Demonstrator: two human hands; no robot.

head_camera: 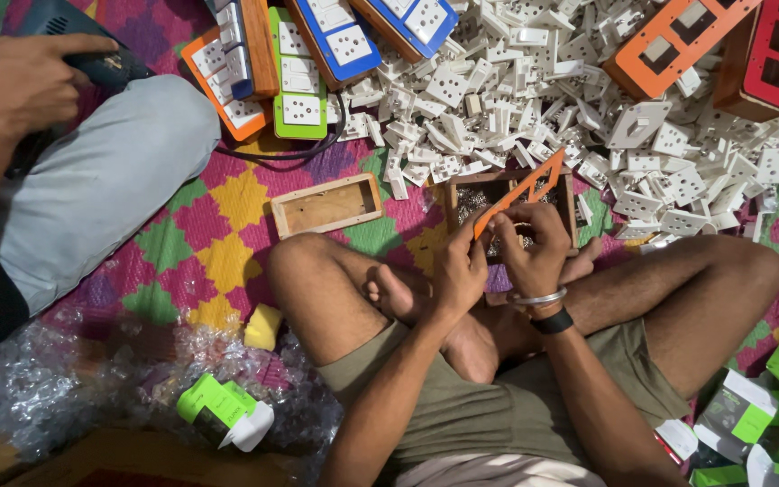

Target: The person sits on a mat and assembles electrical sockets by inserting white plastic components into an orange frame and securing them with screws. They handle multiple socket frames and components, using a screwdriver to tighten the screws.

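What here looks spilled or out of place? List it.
White socket parts lie in a loose heap across the mat. Crumpled clear plastic wrap is strewn at lower left. Nothing looks broken.

Olive shorts (498, 406) – black wristband (552, 322), silver bangle (538, 298) – bare feet

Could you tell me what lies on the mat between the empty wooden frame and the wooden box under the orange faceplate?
In the head view, only bare patterned mat separates the empty wooden frame from the wooden box; white socket parts lie just above that gap.

head view; worn on person's head; faces steeply down; close over crossed legs and patterned mat (227, 225)
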